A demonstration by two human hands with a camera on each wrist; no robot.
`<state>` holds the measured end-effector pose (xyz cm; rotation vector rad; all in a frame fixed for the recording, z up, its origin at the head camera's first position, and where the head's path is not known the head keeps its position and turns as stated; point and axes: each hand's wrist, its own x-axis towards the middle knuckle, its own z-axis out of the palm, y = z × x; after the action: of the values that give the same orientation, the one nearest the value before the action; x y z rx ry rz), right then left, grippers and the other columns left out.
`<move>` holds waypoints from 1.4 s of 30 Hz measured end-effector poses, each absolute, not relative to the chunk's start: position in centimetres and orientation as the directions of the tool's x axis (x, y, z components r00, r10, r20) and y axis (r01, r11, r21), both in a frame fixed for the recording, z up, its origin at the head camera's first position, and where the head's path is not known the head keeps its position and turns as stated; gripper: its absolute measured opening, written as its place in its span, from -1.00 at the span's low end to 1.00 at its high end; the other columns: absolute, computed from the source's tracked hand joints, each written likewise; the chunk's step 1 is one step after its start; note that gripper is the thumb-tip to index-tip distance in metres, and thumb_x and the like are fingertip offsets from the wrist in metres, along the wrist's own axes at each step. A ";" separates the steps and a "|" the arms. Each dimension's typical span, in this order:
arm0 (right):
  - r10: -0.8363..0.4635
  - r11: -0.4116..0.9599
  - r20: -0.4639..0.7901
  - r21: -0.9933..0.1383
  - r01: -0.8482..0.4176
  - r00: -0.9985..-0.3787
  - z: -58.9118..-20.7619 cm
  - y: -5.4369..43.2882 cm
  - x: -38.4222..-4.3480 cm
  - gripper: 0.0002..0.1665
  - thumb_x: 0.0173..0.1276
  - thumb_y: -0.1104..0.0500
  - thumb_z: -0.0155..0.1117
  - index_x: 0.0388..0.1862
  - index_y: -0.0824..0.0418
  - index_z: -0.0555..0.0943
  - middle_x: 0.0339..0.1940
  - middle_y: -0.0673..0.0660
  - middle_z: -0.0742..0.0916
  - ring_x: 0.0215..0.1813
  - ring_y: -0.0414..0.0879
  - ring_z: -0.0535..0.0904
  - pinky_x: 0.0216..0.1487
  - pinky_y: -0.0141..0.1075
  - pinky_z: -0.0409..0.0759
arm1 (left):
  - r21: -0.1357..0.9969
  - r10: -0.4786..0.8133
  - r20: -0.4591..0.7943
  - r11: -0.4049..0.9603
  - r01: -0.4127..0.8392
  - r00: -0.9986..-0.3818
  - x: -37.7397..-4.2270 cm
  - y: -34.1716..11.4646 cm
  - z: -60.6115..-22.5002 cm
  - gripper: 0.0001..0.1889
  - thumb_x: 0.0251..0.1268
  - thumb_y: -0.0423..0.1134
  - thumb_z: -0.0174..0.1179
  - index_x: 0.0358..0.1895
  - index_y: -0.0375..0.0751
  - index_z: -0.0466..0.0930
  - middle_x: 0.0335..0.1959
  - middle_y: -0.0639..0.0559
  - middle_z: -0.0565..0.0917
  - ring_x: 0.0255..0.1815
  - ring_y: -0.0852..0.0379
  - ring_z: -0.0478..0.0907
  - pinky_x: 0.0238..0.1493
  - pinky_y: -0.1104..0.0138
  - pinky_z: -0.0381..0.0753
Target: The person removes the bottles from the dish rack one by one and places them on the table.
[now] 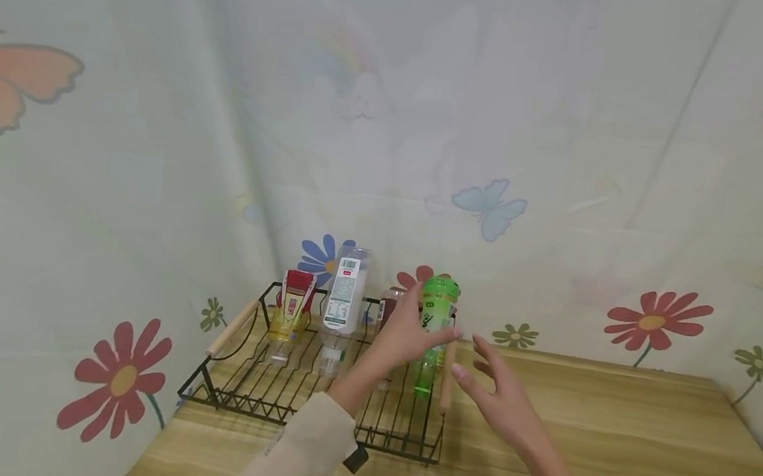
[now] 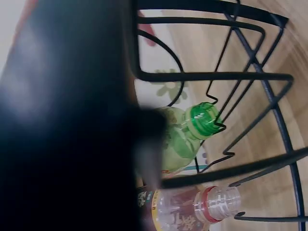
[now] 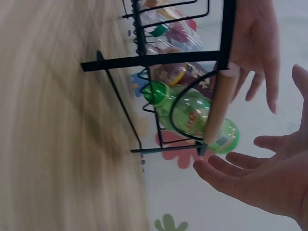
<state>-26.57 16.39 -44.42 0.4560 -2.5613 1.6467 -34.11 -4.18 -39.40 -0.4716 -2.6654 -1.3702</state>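
Note:
A green plastic bottle (image 1: 439,300) stands upside down at the right end of a black wire rack (image 1: 392,453), its green cap (image 3: 157,92) pointing down. My left hand (image 1: 405,336) is at this bottle, its thumb stretched across the front in the head view. In the right wrist view, the left hand's fingers (image 3: 271,79) extend loosely and are not curled round anything. To the right of the rack, my right hand (image 1: 504,401) is held with fingers spread and nothing in it. A dark-labelled bottle (image 2: 175,209) beside the green one is partly hidden behind the left hand.
Farther left in the rack, a clear bottle with a white label (image 1: 342,296) and a red-and-yellow labelled bottle (image 1: 293,306) are also inverted. Wooden handles (image 1: 448,379) edge the rack's ends. It stands on a wood-grain table (image 1: 578,433) before a patterned curtain (image 1: 577,135).

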 end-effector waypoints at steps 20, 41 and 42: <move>-0.274 0.050 -0.078 -0.997 0.067 -0.959 -47.6 13.8 -26.9 -0.05 0.63 -0.10 0.25 0.74 0.20 0.04 0.61 0.56 0.24 0.44 0.49 0.41 0.12 0.32 0.66 | 0.788 0.380 0.144 0.515 0.338 -0.914 -33.8 -4.0 -40.4 -0.18 0.43 -0.01 0.41 0.59 -0.17 0.20 0.17 -0.17 0.63 0.10 -0.03 0.63 0.21 -0.09 0.59; -0.242 0.085 -0.044 -0.996 0.024 -0.969 -47.5 14.1 -26.9 -0.09 0.62 -0.03 0.29 0.73 0.23 0.10 0.63 0.54 0.22 0.33 0.38 0.55 0.03 0.25 0.72 | 0.838 0.396 -0.061 0.520 0.169 -0.916 -35.5 -4.0 -38.2 -0.50 0.50 -0.02 0.34 0.32 -0.23 0.54 -0.01 -0.06 0.67 -0.04 0.02 0.59 0.09 0.03 0.56; -0.244 0.082 -0.043 -0.996 0.023 -0.969 -47.5 14.1 -26.9 -0.08 0.62 -0.03 0.29 0.73 0.24 0.10 0.63 0.54 0.22 0.33 0.38 0.55 0.03 0.24 0.72 | 0.838 0.390 -0.068 0.523 0.160 -0.918 -35.4 -3.9 -38.1 -0.53 0.50 -0.03 0.34 0.28 -0.23 0.55 -0.04 -0.06 0.67 -0.07 0.02 0.58 0.05 0.05 0.56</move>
<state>-26.90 14.13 -47.55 0.2539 -2.4468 2.2600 -35.38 -3.91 -38.11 -0.5441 -2.9517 -1.5790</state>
